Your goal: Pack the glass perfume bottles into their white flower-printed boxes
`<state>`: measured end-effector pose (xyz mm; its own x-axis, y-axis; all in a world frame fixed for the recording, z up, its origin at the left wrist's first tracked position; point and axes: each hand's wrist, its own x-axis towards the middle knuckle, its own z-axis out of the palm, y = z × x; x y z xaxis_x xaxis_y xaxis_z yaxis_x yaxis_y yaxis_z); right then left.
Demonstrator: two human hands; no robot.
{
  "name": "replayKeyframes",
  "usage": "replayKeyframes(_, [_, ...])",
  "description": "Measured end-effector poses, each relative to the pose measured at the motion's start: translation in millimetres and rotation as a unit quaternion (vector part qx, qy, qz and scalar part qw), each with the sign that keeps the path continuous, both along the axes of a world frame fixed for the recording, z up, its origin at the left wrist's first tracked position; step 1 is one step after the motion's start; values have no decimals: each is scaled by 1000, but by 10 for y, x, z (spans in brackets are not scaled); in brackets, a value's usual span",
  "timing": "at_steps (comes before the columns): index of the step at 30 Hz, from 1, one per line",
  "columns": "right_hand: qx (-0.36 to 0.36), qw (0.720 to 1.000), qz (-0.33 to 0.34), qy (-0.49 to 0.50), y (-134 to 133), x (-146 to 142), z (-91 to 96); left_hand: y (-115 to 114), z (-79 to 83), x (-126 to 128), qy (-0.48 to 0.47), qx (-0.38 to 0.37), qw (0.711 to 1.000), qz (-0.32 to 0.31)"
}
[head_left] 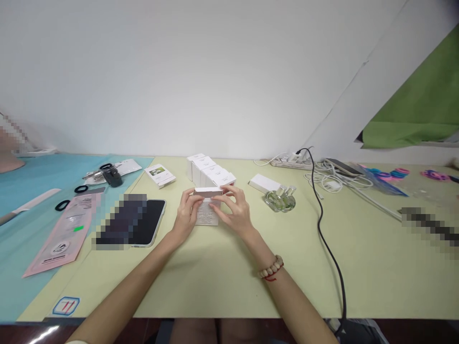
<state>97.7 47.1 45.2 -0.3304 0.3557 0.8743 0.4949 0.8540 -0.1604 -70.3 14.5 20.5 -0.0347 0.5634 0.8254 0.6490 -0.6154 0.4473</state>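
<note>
Both hands (pixel 185 214) (pixel 236 210) pinch a small white box (pixel 207 218), partly hiding its upper side edges.

Pink packet (pixel 68 235) beside 2 black rings (pixel 81 191)

Soft, bright light spreads over the wall (pixel 215 86), darkening toward the two o'clock corner, with faint shadow on the surface (pixel 233 286) at seven and glare on the floor (pixel 43 334) at eight. Pixelated blocks mask patches at three, eight and nine; the held box's (pixel 207 217) print blurs.
</note>
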Motion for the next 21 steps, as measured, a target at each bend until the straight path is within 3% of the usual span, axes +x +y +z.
replayKeyframes(21, [-101,992,31,74,-25,-52,-11,-11,18,5,-4,-18,999,-41])
